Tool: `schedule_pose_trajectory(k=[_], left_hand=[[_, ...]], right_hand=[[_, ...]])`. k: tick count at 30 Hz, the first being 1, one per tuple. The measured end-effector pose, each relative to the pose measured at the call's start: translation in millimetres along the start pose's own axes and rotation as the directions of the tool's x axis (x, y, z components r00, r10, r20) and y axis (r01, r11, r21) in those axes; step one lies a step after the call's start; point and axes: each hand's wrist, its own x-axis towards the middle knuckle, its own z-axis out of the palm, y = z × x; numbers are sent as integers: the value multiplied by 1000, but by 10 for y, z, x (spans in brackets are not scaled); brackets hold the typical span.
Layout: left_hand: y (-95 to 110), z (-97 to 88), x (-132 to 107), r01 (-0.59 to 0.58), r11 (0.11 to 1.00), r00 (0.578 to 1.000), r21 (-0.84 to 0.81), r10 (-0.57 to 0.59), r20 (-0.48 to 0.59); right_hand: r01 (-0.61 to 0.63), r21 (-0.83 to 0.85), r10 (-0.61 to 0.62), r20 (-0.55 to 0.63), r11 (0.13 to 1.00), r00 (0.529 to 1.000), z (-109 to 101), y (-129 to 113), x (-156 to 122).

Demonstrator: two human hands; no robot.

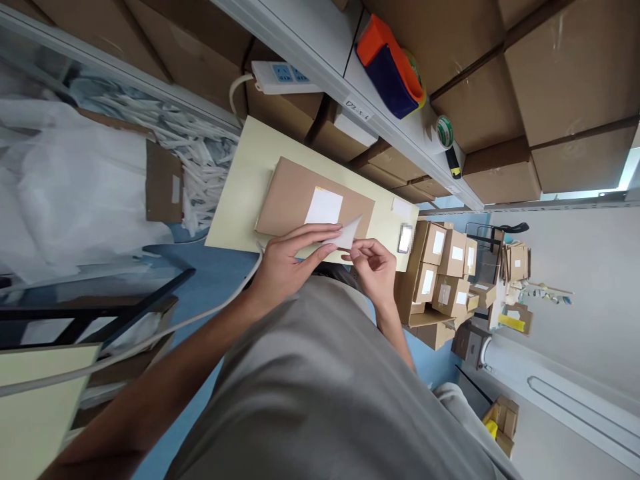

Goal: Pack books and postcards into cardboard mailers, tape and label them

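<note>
At nr edge of brown cardboard (pixel 285 197) on cream table (pixel 230 200): white slip (pixel 349 235), free corner pointing up-R, away from wearer; long axis unclear, part hidden. L hand (pixel 295 257) pinches slip, fingers vs thumb. R hand (pixel 374 268) curled, fingertips at slip's lower corner; can't tell if gripping. Cardboard's long axis L–R.
</note>
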Motion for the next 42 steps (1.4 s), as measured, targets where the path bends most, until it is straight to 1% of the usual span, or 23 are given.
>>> schedule_pose_trajectory(k=[5,10,13,16,18,22,26,29,31,32,34,36,38,39,41,42], left_hand=[[-14,62,-61,17,1000,1000,-15,-17,-10],[-9,84,-116,49,999,999,-17,-49,-3],[13,87,-141,47,999,999,-13,-47,17],[33,105,-176,40,999,999,-13,-40,36],[40,125,-211,75,996,997,-52,-73,38],[57,144,-290,162,976,987,-142,-160,30],[60,119,-353,222,959,974,-177,-227,-10],[-26,108,-373,253,945,959,-208,-273,-73],[-146,105,-367,278,921,930,-272,-329,-163],[-223,101,-359,289,902,905,-321,-367,-215],[-398,72,-340,299,849,838,-435,-451,-306],[-586,-8,-329,284,794,767,-537,-524,-369],[-760,-165,-337,258,758,702,-599,-573,-422],[-832,-279,-351,250,755,671,-606,-586,-454],[-921,-575,-405,253,790,609,-559,-579,-542],[-930,-749,-444,265,816,573,-513,-561,-597]], right_hand=[[-25,-1,25,-2,1000,1000,-40,21,-41],[-37,8,37,-8,999,999,-59,63,-82],[7,-16,-7,-18,1000,1000,-58,98,-114],[79,-54,-79,3,995,997,-44,113,-145],[106,-78,-105,25,991,994,-26,111,-164],[118,-115,-109,80,986,991,27,97,-199],[109,-151,-91,122,983,988,89,101,-240],[116,-182,-90,146,976,985,98,138,-264],[123,-206,-93,149,971,984,59,182,-264],[121,-220,-91,141,968,986,23,208,-256],[100,-245,-73,117,964,990,-72,264,-222],[66,-252,-39,108,966,993,-181,316,-167],[32,-232,-3,125,972,992,-276,353,-104],[18,-213,11,132,977,991,-311,363,-73],[4,-168,19,134,986,991,-343,366,-16],[2,-142,18,139,990,990,-334,362,12]])
